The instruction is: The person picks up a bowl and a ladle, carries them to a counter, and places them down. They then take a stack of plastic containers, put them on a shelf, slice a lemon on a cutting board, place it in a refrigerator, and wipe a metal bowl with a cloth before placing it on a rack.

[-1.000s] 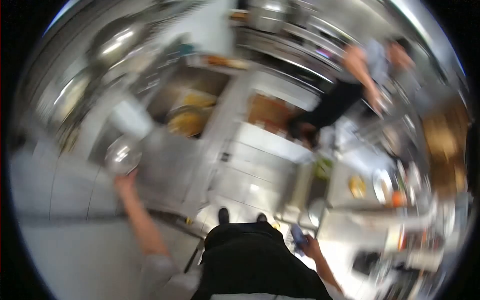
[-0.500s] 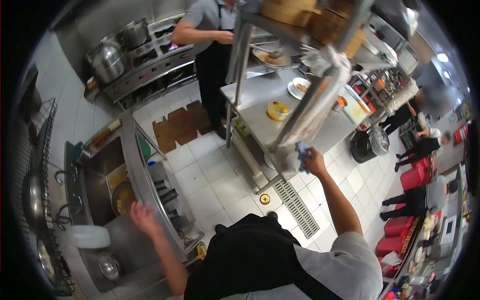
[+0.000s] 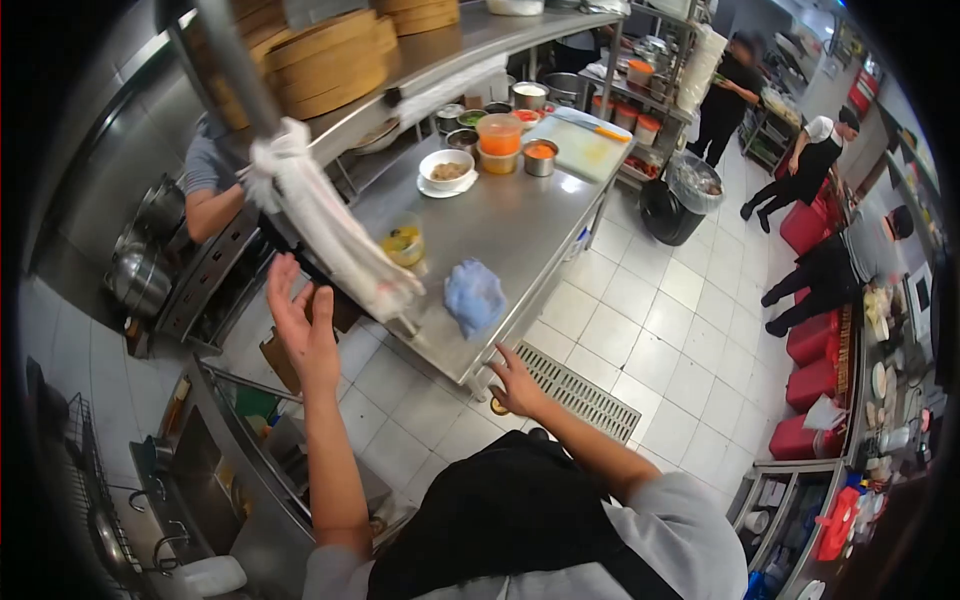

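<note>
My left hand [image 3: 304,318] is raised with fingers apart and holds nothing, close to a white towel [image 3: 325,215] hanging from the shelf post. My right hand [image 3: 518,382] is beside the front corner of the steel table [image 3: 530,240], fingers spread and empty. A crumpled blue cloth [image 3: 475,298] lies on the table near that corner, apart from my right hand. Behind the towel stands a clear container [image 3: 403,243] with yellow contents. Farther back are a white bowl [image 3: 447,170] of food on a plate and an orange-filled tub [image 3: 499,136].
A cutting board [image 3: 578,145] with an orange-handled knife lies at the table's far end. Bamboo steamers [image 3: 330,65] sit on the overhead shelf. A sink [image 3: 195,480] is at lower left, a lined bin [image 3: 690,190] beyond the table. Several people stand around; a floor drain [image 3: 580,390] lies right.
The blue cloth has left my right hand and now lies on the table. My left hand has risen from near the sink toward the towel. My view has turned toward the table.
</note>
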